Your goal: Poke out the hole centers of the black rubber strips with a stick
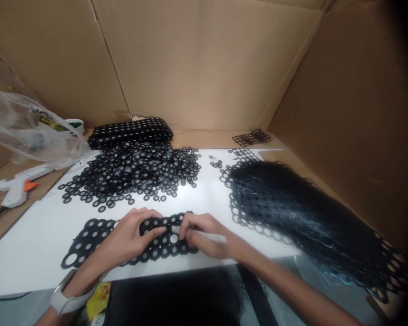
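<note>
The long black strip of joined rings [154, 249] looks matt, the slim white stick-shaped tool [211, 236] smooth and plastic-like, and the heap of small loose black rings [136, 174] dull with a faint satin sheen. Bluish glossy streaks run over the large black mound of openwork ring sheets [285, 199], whose exact material cannot be told, while the white worktop surface [214, 194] appears smooth and mostly matt. Tall brown walls [204, 68] are creased matt cardboard, the clear crinkled bag [30, 136] shiny thin plastic, and the white glue gun [15, 192] smooth hard plastic.
</note>
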Motion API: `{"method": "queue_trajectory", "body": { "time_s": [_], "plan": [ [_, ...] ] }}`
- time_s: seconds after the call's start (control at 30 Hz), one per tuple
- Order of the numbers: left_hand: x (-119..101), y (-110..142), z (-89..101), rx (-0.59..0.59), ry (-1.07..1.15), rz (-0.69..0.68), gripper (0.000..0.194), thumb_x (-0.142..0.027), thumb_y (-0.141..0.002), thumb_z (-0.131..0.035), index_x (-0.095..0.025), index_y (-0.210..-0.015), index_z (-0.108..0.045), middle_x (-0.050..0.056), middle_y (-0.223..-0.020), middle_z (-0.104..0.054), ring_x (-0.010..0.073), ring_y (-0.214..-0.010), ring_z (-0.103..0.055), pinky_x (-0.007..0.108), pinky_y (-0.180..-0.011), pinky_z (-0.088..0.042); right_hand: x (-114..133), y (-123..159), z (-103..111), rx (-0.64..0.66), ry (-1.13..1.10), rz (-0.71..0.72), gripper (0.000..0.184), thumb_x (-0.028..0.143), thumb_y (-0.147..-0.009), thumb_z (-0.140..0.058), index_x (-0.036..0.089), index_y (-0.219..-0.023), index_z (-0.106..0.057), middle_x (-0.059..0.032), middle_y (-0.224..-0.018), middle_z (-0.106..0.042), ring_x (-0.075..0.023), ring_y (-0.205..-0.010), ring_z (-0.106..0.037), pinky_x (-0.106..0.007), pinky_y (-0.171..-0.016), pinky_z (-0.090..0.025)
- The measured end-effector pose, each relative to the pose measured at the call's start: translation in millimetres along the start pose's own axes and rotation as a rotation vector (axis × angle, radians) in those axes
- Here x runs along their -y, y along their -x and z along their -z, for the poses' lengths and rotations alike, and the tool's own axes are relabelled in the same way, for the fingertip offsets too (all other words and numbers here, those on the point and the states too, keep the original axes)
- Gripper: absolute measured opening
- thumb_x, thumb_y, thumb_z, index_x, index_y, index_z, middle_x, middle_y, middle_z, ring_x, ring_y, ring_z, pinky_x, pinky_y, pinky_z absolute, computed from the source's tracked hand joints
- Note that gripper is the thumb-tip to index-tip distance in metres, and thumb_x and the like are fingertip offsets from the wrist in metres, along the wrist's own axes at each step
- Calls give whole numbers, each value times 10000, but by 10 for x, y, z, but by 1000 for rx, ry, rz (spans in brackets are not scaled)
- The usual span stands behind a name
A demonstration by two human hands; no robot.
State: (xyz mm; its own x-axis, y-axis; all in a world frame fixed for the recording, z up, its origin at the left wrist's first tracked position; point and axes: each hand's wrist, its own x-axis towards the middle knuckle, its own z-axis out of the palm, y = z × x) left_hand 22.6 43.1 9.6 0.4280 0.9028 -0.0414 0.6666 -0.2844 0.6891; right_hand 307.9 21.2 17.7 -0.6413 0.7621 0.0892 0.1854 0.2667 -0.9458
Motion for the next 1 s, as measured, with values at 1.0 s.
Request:
{"method": "queue_trajectory", "body": {
  "time_s": [1.0],
  "plan": [
    [-139,-98,-96,25,13,-16,388,-656,-944,-734,-301,-1074,-821,20,-1095,-808,273,-1050,-725,350,-906,-544,8,243,29,-104,60,-16,276,20,-952,-540,219,-1014,-720,14,-943,-763,-147,-845,-738,-227,-761,-530]
  ]
}}
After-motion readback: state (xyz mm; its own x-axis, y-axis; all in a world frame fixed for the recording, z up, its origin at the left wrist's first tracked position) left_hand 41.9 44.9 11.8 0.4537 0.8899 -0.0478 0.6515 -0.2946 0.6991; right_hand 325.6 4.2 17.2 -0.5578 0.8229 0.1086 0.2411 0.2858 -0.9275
